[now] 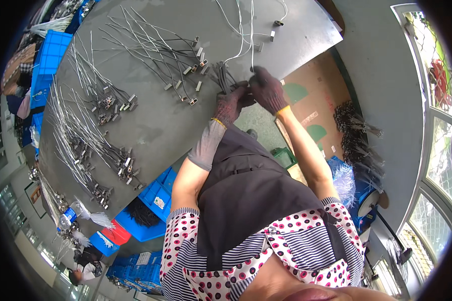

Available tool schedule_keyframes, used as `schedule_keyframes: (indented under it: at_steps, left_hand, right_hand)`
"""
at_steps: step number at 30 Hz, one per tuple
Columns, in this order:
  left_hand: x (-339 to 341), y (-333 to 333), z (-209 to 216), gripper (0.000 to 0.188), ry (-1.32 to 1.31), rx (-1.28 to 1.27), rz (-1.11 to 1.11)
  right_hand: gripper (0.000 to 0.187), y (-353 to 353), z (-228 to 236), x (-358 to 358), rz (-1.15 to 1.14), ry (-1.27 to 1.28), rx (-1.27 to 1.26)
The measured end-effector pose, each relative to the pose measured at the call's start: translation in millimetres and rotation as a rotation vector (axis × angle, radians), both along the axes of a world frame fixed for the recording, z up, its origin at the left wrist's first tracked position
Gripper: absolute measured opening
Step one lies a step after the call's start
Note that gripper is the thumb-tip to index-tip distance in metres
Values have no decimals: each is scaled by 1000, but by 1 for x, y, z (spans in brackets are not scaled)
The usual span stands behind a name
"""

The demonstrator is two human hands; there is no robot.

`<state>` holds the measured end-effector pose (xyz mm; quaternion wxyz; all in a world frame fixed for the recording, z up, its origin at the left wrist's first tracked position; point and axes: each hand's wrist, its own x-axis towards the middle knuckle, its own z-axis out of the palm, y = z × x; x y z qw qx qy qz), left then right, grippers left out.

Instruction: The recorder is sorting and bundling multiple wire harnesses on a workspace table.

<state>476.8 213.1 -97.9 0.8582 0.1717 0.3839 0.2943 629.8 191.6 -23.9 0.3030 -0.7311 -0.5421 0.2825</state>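
Both my hands wear dark, worn work gloves with yellow cuffs and meet at the near edge of the grey table [160, 135]. My left hand [229, 104] is closed round a bundle of thin dark tube-like pieces [221, 74], whose ends stick up past the fingers. Close beside it on the right, my right hand [268, 91] is closed, its fingertips at the lower end of a white wire [252, 37]. Whether it grips that wire or one of the dark pieces is hidden. Several white wires with small connectors [272, 36] lie just beyond my hands.
Bunches of cables with metal connectors [188, 70] cover the table's middle and left side [105, 103]. Blue bins [50, 52] stand along the left edge, a blue crate [158, 193] below it. Right of me are brown cardboard [314, 95] and dark cable bundles [354, 133].
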Motion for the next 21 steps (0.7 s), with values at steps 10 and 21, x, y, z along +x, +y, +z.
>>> schedule_keyframes:
  at_steps: [10,21]
  left_hand:
    - [65,24,-17,24,-134,-121,-44]
    - [64,9,-7,31,-56,-18,88]
  right_hand:
    - [37,-254,-19,43,-86,884,-554]
    - [26,-469,-58,35,-298,757,-582]
